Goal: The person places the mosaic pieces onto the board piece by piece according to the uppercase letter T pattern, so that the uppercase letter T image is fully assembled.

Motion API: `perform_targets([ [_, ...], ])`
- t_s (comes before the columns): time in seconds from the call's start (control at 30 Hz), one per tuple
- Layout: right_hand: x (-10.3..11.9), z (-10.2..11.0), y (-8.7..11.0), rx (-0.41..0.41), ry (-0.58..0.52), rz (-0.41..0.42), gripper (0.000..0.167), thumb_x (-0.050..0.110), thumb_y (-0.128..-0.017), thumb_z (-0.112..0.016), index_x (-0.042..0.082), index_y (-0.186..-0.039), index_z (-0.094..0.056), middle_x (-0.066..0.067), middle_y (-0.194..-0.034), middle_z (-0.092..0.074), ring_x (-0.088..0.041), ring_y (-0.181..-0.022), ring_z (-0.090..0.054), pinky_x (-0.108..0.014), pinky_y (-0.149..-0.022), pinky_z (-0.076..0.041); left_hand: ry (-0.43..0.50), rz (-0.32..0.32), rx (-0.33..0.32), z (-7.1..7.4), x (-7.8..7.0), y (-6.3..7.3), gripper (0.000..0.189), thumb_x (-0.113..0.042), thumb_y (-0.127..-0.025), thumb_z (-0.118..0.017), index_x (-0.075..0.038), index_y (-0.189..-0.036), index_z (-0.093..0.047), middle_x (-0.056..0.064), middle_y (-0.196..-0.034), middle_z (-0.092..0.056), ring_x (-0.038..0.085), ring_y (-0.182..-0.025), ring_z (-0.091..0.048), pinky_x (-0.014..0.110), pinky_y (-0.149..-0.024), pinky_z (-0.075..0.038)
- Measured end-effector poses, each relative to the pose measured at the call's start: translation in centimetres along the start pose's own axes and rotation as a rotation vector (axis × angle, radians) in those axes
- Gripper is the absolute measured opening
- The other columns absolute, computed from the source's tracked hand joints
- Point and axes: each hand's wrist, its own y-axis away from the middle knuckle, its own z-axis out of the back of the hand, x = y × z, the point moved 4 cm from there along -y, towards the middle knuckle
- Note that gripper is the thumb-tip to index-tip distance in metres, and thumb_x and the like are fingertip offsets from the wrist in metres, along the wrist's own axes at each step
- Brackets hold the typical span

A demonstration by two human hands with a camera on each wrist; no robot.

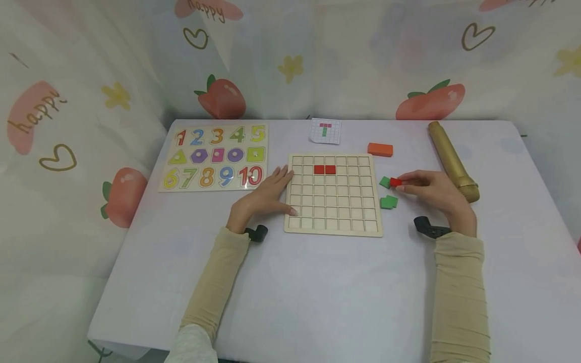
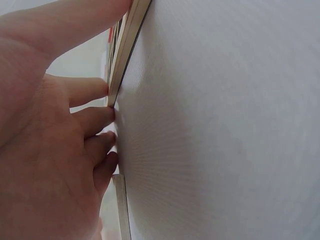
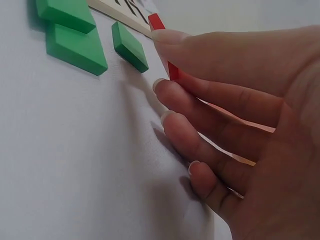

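A wooden grid board [image 1: 333, 233] lies in the middle of the table, with two red square tiles [image 1: 319, 170] side by side in its second row. My left hand [image 1: 263, 198] rests at the board's left edge, thumb on the lower corner area and the other fingers spread straight. To the right of the board, my right hand [image 1: 433, 191] pinches a red tile [image 3: 157, 22] between thumb and index finger, held up off the table in the right wrist view. Several green tiles [image 3: 75, 47] lie just below it, two of them overlapping.
A number and shape puzzle board [image 1: 213, 159] lies at the left. Behind the grid board is a pattern card [image 1: 325, 132] showing a red and green T. An orange block [image 1: 380, 149] sits at the back right, and a bamboo-like tube [image 1: 449, 156] lies beyond my right hand.
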Motion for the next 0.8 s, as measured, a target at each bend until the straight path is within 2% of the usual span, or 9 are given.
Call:
perform_targets([
  [0.1, 0.3, -0.1, -0.1, -0.012, -0.002, -0.004, 0.069, 0.053, -0.094, -0.071, 0.003, -0.141, -0.059, -0.025, -0.14, -0.059, -0.035, -0.122, -0.05, -0.044, -0.099, -0.044, 0.002, 0.001, 0.0, 0.0, 0.0, -0.1, 0.116, -0.047, -0.084, -0.083, -0.014, -0.167, -0.01, 0.003, -0.175, 0.005, 0.023, -0.161, 0.009, 0.042, -0.132, -0.004],
  [0.33, 1.1, -0.8, -0.3, -0.04, -0.028, 0.001, 0.063, 0.048, -0.097, -0.068, 0.004, -0.141, -0.058, -0.025, -0.139, -0.059, -0.038, -0.124, -0.051, -0.052, -0.106, -0.044, 0.0, 0.007, 0.0, 0.1, -0.1, 0.0, 0.116, -0.047, -0.084, -0.083, -0.014, -0.167, -0.009, 0.004, -0.175, 0.005, 0.023, -0.161, 0.009, 0.042, -0.132, -0.004],
  [0.47, 1.4, -1.0, -0.5, -0.06, -0.027, 0.014, 0.059, 0.045, -0.098, -0.068, 0.005, -0.141, -0.059, -0.024, -0.139, -0.059, -0.038, -0.124, -0.052, -0.051, -0.106, -0.045, -0.006, 0.009, 0.004, 0.1, -0.1, 0.1, 0.115, -0.046, -0.085, -0.082, -0.014, -0.167, -0.009, 0.004, -0.175, 0.005, 0.024, -0.161, 0.009, 0.042, -0.132, -0.004],
  [0.8, 3.5, -1.7, -0.7, -0.137, 0.0, 0.087, 0.049, 0.033, -0.099, -0.069, 0.004, -0.137, -0.062, -0.024, -0.126, -0.063, -0.035, -0.112, -0.055, -0.038, -0.087, -0.047, -0.003, 0.001, 0.008, -0.3, 0.2, -0.1, 0.115, -0.046, -0.085, -0.082, -0.014, -0.167, -0.008, 0.003, -0.175, 0.006, 0.023, -0.161, 0.01, 0.042, -0.132, -0.004],
])
